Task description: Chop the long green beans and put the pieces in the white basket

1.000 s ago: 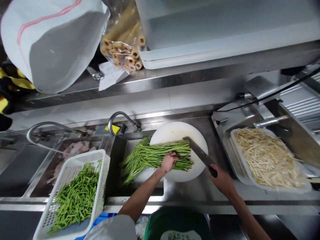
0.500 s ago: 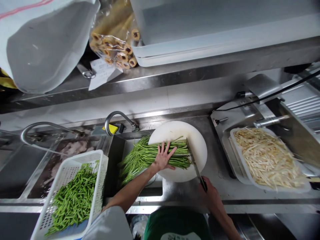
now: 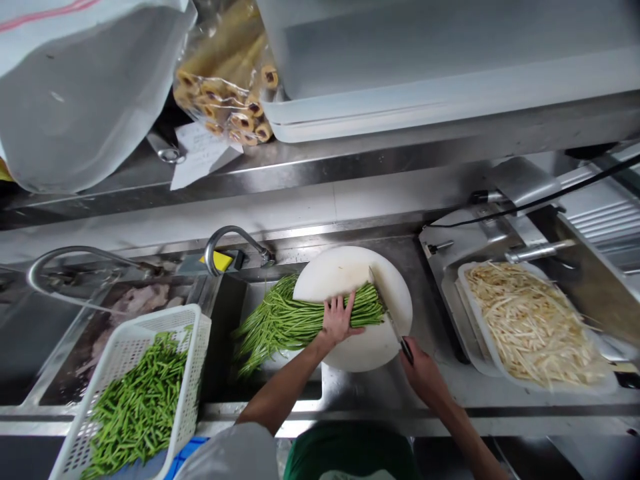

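A bundle of long green beans lies across a round white cutting board, its left part hanging over the sink. My left hand rests on the bundle near its right part, with fingers spread and palm down. In my right hand is the dark handle of a knife. The blade stands against the right ends of the beans, its tip pointing up and left. My right fingers are wrapped round the handle.
A white perforated basket of cut green pieces stands at the left. Curved faucets rise behind the sinks. At right, a tray of bean sprouts sits by a metal machine. A steel shelf runs above, holding bags and bins.
My left hand has moved slightly right and down, and the beans under it are gathered into a narrower bundle. The knife remains at their right ends.
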The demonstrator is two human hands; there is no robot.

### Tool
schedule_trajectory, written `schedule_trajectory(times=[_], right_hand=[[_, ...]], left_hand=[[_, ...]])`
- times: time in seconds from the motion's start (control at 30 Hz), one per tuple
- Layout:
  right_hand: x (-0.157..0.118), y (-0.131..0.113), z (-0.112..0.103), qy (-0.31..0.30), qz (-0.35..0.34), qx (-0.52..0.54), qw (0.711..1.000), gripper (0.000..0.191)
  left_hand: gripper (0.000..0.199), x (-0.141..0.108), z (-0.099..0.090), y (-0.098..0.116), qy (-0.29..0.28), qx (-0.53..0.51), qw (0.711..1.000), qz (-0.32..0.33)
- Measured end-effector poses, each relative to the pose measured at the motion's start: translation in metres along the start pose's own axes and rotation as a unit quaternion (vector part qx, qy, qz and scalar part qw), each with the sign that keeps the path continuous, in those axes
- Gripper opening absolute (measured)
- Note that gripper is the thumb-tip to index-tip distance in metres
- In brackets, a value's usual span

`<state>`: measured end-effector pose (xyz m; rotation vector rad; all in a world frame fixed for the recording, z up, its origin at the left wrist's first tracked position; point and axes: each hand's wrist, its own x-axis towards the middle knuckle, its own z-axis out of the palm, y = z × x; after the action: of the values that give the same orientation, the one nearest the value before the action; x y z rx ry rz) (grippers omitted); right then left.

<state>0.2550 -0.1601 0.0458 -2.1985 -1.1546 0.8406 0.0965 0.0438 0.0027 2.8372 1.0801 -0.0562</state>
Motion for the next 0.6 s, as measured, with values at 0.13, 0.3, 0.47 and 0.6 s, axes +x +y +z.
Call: schedule_trajectory(times=[0.13, 0.3, 0.47, 0.6], right_hand=[[-0.002, 0.003, -0.012, 0.014, 0.041, -0.022, 0.999, 0.032], [-0.011, 0.002, -0.003, -0.011, 0.032, 0.017, 0.999, 0.032], [-0.011, 0.007, 0.002, -0.019, 0.07, 0.023, 0.997, 0.027], [-0.004, 0.007, 0.0, -0.031, 0.068, -0.033, 0.997, 0.023]], left_hand=[[0.109, -0.002, -0.007, 0.004, 0.032, -0.052, 0.998, 0.024], [0.028, -0.001, -0.005, 0.008, 0.07, -0.133, 0.987, 0.058], [0.023, 0.005, 0.007, 0.015, 0.052, -0.166, 0.983, 0.057], [0.025, 0.023, 0.003, 0.018, 0.025, -0.155, 0.987, 0.033]])
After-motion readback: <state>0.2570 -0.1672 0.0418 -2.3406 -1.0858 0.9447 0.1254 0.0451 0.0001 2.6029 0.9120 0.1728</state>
